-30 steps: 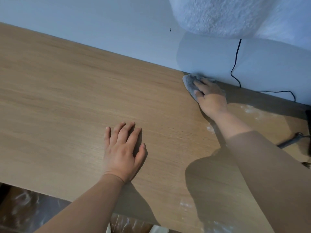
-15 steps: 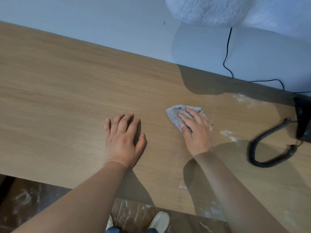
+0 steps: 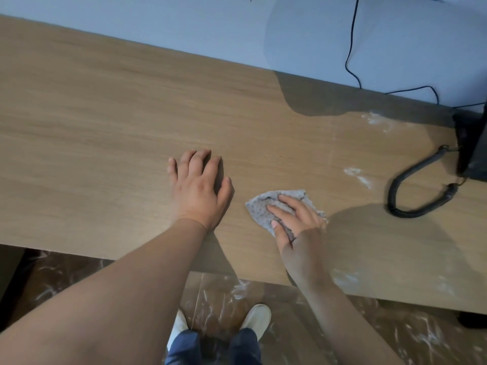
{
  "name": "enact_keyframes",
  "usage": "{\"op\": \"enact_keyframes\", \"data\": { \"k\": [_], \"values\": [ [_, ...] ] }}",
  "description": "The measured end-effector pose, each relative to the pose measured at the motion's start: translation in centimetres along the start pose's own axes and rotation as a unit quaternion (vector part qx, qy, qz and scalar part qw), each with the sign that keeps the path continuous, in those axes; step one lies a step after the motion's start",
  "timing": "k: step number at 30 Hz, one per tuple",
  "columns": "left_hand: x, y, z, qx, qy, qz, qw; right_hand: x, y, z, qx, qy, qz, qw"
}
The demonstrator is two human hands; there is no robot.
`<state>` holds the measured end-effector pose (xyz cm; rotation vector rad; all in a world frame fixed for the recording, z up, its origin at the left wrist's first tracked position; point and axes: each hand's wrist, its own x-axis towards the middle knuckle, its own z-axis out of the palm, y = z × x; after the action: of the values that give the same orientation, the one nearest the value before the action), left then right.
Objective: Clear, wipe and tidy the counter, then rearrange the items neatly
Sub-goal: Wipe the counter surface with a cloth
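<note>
Mid-wipe: the right hand (image 3: pixel 297 227) presses the grey cloth (image 3: pixel 261 209) flat at lower centre of the tabletop (image 3: pixel 105 127), grip open. The left hand (image 3: pixel 200 191) rests flat just beside it, holding nothing. White smears (image 3: pixel 358 176) at right, near the coiled cord (image 3: pixel 411 191), look unwiped, and rearranging seems yet to come.

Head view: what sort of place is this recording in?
Probably a hotel room or office: a long wooden counter against a plain wall, a black corded telephone at its right end, and a glossy marble-look floor below.
</note>
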<state>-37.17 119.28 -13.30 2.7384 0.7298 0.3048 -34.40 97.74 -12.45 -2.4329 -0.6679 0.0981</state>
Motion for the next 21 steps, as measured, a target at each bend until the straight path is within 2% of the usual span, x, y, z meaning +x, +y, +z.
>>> {"op": "enact_keyframes", "data": {
  "k": [4, 21],
  "values": [
    [-0.1, 0.0, 0.0, 0.002, -0.002, 0.003, 1.000, -2.2, -0.6, -0.2, 0.011, -0.009, 0.016, 1.000],
    [-0.1, -0.2, 0.2, 0.005, -0.002, 0.014, 1.000, -9.4, -2.0, -0.6, 0.059, 0.059, 0.031, 0.996]
  ]
}}
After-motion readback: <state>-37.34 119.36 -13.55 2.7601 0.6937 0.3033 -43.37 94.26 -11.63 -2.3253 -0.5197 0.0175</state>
